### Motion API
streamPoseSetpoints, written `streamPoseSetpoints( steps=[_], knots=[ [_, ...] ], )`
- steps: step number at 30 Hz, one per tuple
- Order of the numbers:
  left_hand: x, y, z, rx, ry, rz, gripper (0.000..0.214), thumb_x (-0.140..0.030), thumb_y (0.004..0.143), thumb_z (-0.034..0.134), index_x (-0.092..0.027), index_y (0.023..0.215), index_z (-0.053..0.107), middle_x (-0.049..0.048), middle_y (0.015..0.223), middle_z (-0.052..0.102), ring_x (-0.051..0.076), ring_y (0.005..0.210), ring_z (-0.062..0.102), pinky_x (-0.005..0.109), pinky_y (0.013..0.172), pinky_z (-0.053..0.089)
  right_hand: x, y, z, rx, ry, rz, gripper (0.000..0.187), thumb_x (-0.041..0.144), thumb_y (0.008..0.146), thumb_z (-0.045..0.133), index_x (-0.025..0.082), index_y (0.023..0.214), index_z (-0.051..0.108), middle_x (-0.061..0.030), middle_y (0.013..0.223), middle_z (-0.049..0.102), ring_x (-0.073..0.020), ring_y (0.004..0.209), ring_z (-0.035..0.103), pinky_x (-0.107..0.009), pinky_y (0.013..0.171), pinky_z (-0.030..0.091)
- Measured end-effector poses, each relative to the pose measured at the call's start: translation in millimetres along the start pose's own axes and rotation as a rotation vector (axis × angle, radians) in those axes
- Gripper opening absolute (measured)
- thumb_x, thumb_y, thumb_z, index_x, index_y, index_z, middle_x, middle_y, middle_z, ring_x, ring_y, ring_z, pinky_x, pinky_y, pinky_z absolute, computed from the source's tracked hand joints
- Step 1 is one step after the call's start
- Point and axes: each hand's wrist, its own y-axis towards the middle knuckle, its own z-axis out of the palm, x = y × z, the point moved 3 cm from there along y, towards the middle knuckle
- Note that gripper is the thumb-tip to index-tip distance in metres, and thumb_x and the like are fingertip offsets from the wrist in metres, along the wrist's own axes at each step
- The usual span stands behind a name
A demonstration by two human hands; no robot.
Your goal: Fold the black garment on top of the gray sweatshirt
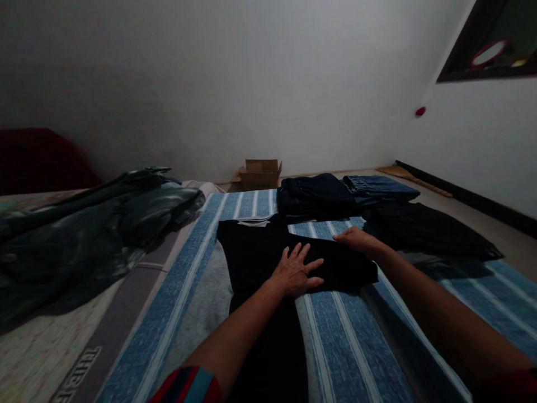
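Note:
A black T-shirt (pixel 255 252) lies spread on a blue-and-white striped blanket (pixel 335 341), its white neck label at the far end. My left hand (pixel 296 271) rests flat on the shirt with fingers spread, pressing a folded-over sleeve part. My right hand (pixel 356 239) sits at the far right edge of that fold, fingers curled onto the cloth; whether it pinches the fabric is unclear.
Folded dark trousers (pixel 314 196) and blue jeans (pixel 380 187) lie stacked at the far end, with a black garment (pixel 423 229) to the right. A dark green jacket (pixel 84 224) is heaped at left. A cardboard box (pixel 260 173) stands by the wall.

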Motion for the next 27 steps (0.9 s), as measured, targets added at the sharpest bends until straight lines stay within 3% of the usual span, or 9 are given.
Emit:
streamPoseSetpoints(
  steps=[5,10,15,20,27],
  knots=[
    [1,1,2.8,-0.006,-0.008,0.003,0.062,-0.067,0.086,0.034,-0.038,0.140,0.034,0.0084,0.156,0.015,0.035,0.141,0.010,0.061,0.106,0.012,-4,-7,9,0.133,0.092,0.019,0.022,0.030,0.079,0.055,0.016,0.064,0.062,-0.0040,0.059,0.065,-0.0132,0.046,0.055,-0.023,0.046,0.043],
    [1,1,2.4,-0.007,-0.012,-0.001,0.061,-0.066,0.086,0.033,-0.036,0.139,0.037,0.0078,0.156,0.014,0.035,0.141,0.009,0.061,0.107,0.011,3,-10,12,0.131,-0.004,-0.060,0.020,0.029,0.077,0.058,0.015,0.065,0.064,-0.0018,0.059,0.064,-0.0109,0.045,0.052,-0.021,0.045,0.041],
    [-1,0,1.0,-0.016,-0.008,0.000,0.060,-0.065,0.086,0.034,-0.037,0.139,0.037,0.0085,0.156,0.015,0.035,0.141,0.010,0.061,0.106,0.011,14,-11,8,-0.009,-0.276,-0.160,0.017,0.024,0.079,0.055,0.014,0.074,0.068,-0.0048,0.069,0.068,-0.0144,0.060,0.060,-0.021,0.052,0.040],
    [-1,-1,0.8,-0.027,-0.017,0.002,0.059,-0.064,0.086,0.036,-0.039,0.140,0.035,0.0082,0.156,0.012,0.034,0.141,0.008,0.061,0.106,0.011,26,-19,4,-0.266,-0.625,-0.263,0.024,0.020,0.085,0.046,0.012,0.095,0.067,-0.0173,0.096,0.067,-0.0287,0.094,0.061,-0.033,0.075,0.042],
    [0,-1,1.6,-0.024,-0.027,0.009,0.060,-0.064,0.086,0.036,-0.038,0.140,0.035,0.0043,0.157,0.006,0.033,0.142,0.002,0.061,0.107,0.009,18,-15,12,-0.329,-0.862,-0.276,0.031,0.019,0.089,0.036,0.013,0.105,0.062,-0.0198,0.095,0.067,-0.0303,0.092,0.064,-0.037,0.075,0.043]
  ],
)
